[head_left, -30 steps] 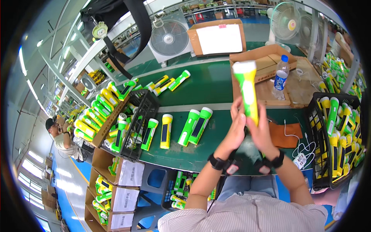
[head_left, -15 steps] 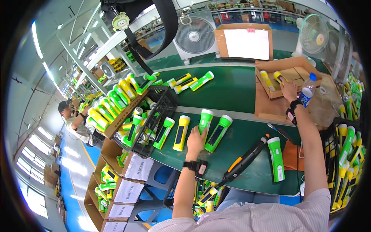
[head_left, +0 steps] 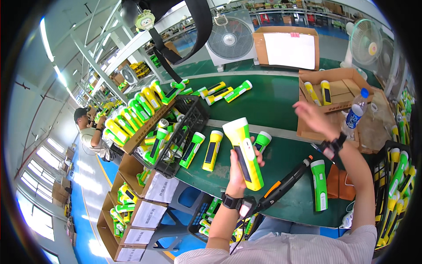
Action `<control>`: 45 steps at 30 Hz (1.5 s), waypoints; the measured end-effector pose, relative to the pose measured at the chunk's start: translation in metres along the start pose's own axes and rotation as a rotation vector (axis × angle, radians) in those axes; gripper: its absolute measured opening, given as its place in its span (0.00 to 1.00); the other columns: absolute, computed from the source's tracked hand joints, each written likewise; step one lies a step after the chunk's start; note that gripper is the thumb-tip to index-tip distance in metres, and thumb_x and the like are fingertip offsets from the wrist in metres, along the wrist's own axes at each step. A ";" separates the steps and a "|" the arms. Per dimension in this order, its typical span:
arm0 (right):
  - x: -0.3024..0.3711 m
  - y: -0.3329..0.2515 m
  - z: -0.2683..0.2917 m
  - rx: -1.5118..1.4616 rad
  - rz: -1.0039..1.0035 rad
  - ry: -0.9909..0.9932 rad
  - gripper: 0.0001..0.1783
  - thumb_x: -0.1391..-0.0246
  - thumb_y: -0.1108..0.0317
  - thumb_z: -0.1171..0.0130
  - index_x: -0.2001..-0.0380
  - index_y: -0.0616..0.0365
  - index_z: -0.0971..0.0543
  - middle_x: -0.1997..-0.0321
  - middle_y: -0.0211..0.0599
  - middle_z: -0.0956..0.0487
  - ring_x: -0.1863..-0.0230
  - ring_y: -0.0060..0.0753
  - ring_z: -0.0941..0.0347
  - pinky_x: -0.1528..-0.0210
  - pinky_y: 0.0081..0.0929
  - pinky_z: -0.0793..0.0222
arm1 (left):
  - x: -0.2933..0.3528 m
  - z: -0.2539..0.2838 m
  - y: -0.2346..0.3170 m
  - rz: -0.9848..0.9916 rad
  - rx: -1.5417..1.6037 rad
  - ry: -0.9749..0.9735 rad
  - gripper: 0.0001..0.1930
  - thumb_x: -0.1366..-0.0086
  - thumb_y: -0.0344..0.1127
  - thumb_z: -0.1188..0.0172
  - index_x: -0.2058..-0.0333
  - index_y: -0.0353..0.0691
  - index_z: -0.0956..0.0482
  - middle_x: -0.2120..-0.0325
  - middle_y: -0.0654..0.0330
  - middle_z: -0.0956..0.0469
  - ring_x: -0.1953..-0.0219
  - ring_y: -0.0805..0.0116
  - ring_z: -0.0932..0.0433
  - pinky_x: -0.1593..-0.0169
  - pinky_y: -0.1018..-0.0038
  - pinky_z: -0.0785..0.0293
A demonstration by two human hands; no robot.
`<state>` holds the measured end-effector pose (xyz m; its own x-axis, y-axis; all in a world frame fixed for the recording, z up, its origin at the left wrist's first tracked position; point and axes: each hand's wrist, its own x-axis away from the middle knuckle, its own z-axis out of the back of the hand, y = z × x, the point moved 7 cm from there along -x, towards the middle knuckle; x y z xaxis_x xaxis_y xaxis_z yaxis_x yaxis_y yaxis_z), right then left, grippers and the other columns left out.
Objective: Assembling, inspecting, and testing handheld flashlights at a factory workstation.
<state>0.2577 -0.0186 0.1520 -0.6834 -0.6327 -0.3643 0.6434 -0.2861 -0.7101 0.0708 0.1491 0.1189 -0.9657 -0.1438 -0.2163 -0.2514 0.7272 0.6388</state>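
Observation:
A green and yellow flashlight [head_left: 249,162] is raised over the bench in my left hand [head_left: 237,174], its white head pointing up and its dark panel and button side showing. My fingers wrap round its body. My right hand [head_left: 313,119] is empty with fingers stretched out, between the held flashlight and the open cardboard box [head_left: 338,107]. Inside that box lie two yellow flashlights, a left one [head_left: 312,93] and a right one [head_left: 325,93]. On the bench left of my left hand are a yellow flashlight [head_left: 212,150] and a green flashlight [head_left: 192,149]. Another green flashlight [head_left: 263,140] is partly hidden behind the held one.
A black electric screwdriver [head_left: 285,185] lies near the front edge, beside a green flashlight [head_left: 319,185]. A water bottle [head_left: 354,113] stands by the box. Flashlights fill a black crate [head_left: 176,147] at left and another crate [head_left: 381,165] at right. A co-worker [head_left: 91,132] stands far left.
My left hand has lifted a flashlight off the bench and turned it. My right hand has let go of the yellow flashlight in the box and drawn back toward me.

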 end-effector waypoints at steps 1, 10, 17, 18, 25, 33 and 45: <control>0.009 -0.034 -0.030 -0.086 -0.038 -0.133 0.22 0.48 0.58 0.49 0.52 0.56 0.34 0.60 0.37 0.26 0.65 0.29 0.28 0.64 0.28 0.34 | 0.003 0.005 0.000 -0.020 -0.083 0.112 0.34 0.41 0.63 0.61 0.46 0.41 0.44 0.71 0.63 0.31 0.71 0.70 0.33 0.66 0.73 0.31; 0.075 -0.052 -0.123 -0.357 -0.121 -0.094 0.47 0.52 0.63 0.47 0.39 0.50 0.68 0.59 0.60 0.29 0.62 0.56 0.28 0.59 0.38 0.33 | -0.026 0.022 0.027 -0.573 -2.152 0.295 0.26 0.44 0.41 0.46 0.47 0.43 0.39 0.51 0.53 0.38 0.51 0.54 0.39 0.48 0.61 0.43; 0.075 -0.024 -0.156 0.033 -0.363 -0.407 0.35 0.49 0.51 0.52 0.42 0.51 0.48 0.72 0.54 0.26 0.68 0.53 0.28 0.66 0.41 0.34 | -0.016 0.177 0.079 0.242 -2.310 0.757 0.38 0.49 0.46 0.40 0.42 0.49 0.49 0.54 0.46 0.33 0.57 0.50 0.29 0.64 0.59 0.29; 0.076 -0.020 -0.160 0.090 -0.328 -0.440 0.35 0.49 0.49 0.53 0.42 0.52 0.47 0.73 0.52 0.26 0.70 0.54 0.28 0.66 0.42 0.34 | -0.019 0.173 0.076 0.159 -2.075 0.715 0.36 0.48 0.45 0.41 0.43 0.47 0.49 0.58 0.45 0.30 0.59 0.50 0.27 0.64 0.59 0.28; 0.079 -0.098 -0.124 -0.555 -0.090 -0.303 0.38 0.49 0.55 0.47 0.40 0.54 0.51 0.62 0.46 0.27 0.60 0.37 0.28 0.59 0.32 0.34 | 0.013 0.019 0.037 -0.217 -0.497 0.129 0.27 0.38 0.44 0.53 0.44 0.40 0.48 0.50 0.52 0.37 0.53 0.63 0.32 0.50 0.68 0.35; 0.089 -0.135 -0.089 -0.471 0.060 -0.168 0.39 0.52 0.62 0.45 0.42 0.60 0.53 0.47 0.53 0.36 0.49 0.49 0.35 0.49 0.34 0.39 | 0.009 -0.047 0.015 -0.194 -0.360 -0.078 0.31 0.37 0.40 0.53 0.41 0.42 0.57 0.43 0.50 0.46 0.42 0.59 0.43 0.43 0.64 0.42; 0.035 0.180 0.141 0.915 -0.380 0.557 0.21 0.48 0.62 0.55 0.51 0.54 0.40 0.71 0.54 0.25 0.70 0.56 0.28 0.69 0.48 0.33 | -0.034 0.202 0.139 -0.185 -2.654 0.578 0.32 0.58 0.34 0.38 0.51 0.38 0.36 0.48 0.58 0.40 0.47 0.59 0.40 0.52 0.65 0.35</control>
<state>0.3983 -0.1939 0.0961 -0.7996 -0.0499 -0.5985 0.2158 -0.9539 -0.2087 0.0818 0.3906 0.0664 -0.7646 -0.4113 -0.4962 0.5360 -0.8333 -0.1351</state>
